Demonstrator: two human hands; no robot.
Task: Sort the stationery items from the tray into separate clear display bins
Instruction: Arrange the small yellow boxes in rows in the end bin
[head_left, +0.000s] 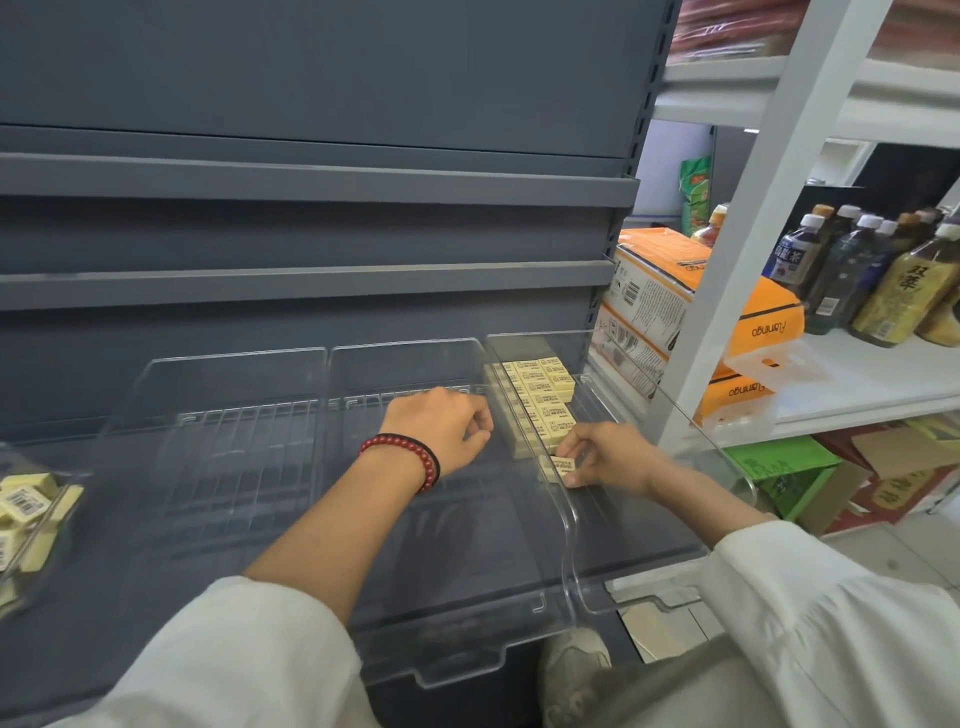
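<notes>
The right hand (602, 457) is pinching one yellow eraser (557, 466) between thumb and fingertips inside the right clear bin (732, 470), at 6 o'clock of the eraser rows (540, 400) lying packed in that bin. The left hand (447, 426), wearing a red bead bracelet (410, 457), is hovering over the middle clear bin (457, 670), at 9 o'clock of the rows, with its fingers curling inward. Whether it is gripping anything cannot be told. The tray (72, 483) of loose erasers is sitting at 9 o'clock of the view.

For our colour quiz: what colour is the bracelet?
The bracelet is dark red; head view.
</notes>
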